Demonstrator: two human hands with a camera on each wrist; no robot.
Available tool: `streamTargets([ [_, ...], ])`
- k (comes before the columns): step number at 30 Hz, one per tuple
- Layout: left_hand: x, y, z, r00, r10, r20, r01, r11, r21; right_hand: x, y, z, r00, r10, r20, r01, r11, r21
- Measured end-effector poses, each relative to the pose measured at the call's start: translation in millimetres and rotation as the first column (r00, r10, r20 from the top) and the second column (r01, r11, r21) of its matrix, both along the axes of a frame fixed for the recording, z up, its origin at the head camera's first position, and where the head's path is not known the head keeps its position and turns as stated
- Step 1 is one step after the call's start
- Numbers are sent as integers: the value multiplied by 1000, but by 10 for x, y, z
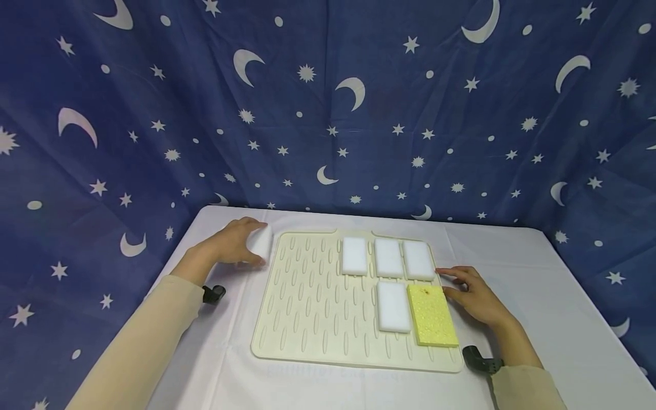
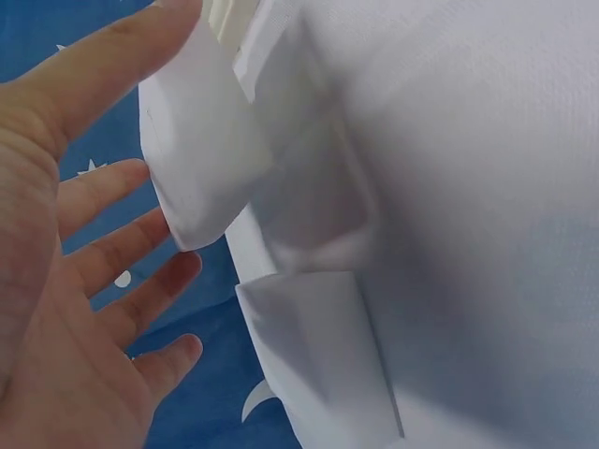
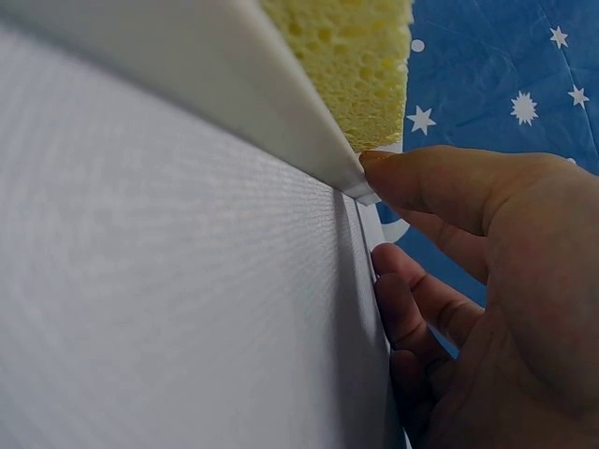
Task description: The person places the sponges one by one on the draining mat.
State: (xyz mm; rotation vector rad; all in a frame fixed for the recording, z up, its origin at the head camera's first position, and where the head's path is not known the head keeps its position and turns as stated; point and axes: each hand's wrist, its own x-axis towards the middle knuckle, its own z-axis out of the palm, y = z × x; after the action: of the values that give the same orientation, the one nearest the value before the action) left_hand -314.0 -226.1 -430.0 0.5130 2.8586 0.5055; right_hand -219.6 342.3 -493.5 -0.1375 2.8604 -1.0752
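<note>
My left hand (image 1: 230,242) pinches a white sponge block (image 1: 261,242) between thumb and fingers, just beyond the left edge of a cream drying mat (image 1: 302,285). In the left wrist view the thumb lies on one side of that block and fingertips touch the other. With its fingers loosely bent, my right hand (image 1: 476,296) touches the mat's right edge beside a yellow sponge (image 1: 433,316). The right wrist view shows the thumb tip (image 3: 384,168) against the mat's rim. Several white blocks, including one left of the yellow sponge (image 1: 393,306), lie on the mat's right half.
Raised oval ridges cover the mat's left half. A white cloth (image 1: 287,387) covers the table, and a dark blue curtain (image 1: 379,131) with moons and stars hangs behind and at both sides. Dark wrist devices, such as the right one (image 1: 482,361), sit by both sleeves.
</note>
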Motion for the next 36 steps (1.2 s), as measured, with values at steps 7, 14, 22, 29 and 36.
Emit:
streamTargets([
  [7, 42, 51, 54, 999, -13, -34, 13, 1000, -6, 2, 1, -2, 1000, -6, 8, 6, 1000, 1],
  [14, 129, 117, 124, 997, -38, -73, 39, 999, 0, 3, -8, -3, 1000, -9, 14, 9, 1000, 6],
  [22, 223, 229, 187, 993, -52, -104, 52, 999, 3, -3, -9, -14, 1000, -6, 14, 6, 1000, 8],
  [29, 303, 334, 237, 991, -62, -120, 63, 998, 0, 2, -10, 9, 1000, -3, 9, 3, 1000, 4],
  [36, 401, 453, 266, 989, -66, -135, 67, 998, 1, 7, -14, 23, 1000, -5, 15, 5, 1000, 2],
])
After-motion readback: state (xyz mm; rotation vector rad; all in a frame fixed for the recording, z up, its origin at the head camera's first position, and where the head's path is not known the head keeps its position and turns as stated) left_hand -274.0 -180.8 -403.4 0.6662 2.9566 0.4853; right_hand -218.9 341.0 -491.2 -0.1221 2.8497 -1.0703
